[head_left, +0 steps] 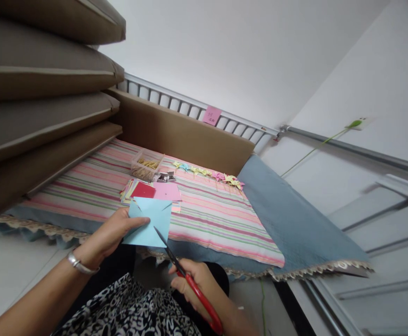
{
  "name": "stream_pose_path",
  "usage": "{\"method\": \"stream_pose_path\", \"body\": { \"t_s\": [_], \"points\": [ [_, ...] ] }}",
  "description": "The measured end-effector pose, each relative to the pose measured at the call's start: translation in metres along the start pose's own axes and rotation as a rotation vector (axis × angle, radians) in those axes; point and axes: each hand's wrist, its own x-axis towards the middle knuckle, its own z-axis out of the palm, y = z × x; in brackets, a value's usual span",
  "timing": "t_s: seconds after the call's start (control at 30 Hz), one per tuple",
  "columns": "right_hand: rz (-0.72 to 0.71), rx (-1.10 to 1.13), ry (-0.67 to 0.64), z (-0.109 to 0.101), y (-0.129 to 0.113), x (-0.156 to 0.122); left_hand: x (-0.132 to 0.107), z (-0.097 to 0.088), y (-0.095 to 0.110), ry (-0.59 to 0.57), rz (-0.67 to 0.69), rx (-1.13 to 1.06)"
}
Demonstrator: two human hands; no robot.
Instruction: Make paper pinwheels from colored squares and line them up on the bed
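My left hand (115,233) pinches a light blue paper square (150,221) by its left side and holds it above the near edge of the striped cloth (211,219). My right hand (195,280) grips red-handled scissors (186,275). Their dark blades point up and left, and the tip touches the lower right part of the blue paper. A metal bangle is on my left wrist.
A stack of coloured paper squares (155,190), a clear box of wooden sticks (146,165), small metal clips (166,176) and a row of paper pinwheels (211,175) lie on the striped cloth. Brown cushions (43,93) are stacked at left. A cardboard panel (183,135) stands behind.
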Motion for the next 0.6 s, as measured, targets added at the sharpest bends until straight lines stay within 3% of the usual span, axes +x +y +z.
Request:
{"method": "stream_pose_path", "body": {
  "t_s": [0.3,0.43,0.53,0.6],
  "points": [
    [-0.091,-0.117,0.055,-0.004,-0.003,0.0,0.006,0.0,-0.008,0.006,0.001,-0.003],
    [-0.104,-0.172,0.086,-0.007,0.013,-0.003,0.009,-0.003,-0.005,0.059,0.045,-0.033],
    [-0.051,-0.021,0.074,-0.006,0.039,-0.003,0.012,-0.006,-0.002,0.119,0.109,-0.12],
    [-0.062,0.205,0.152,-0.002,0.052,0.002,0.014,-0.003,-0.001,0.149,0.139,-0.214]
  ]
}}
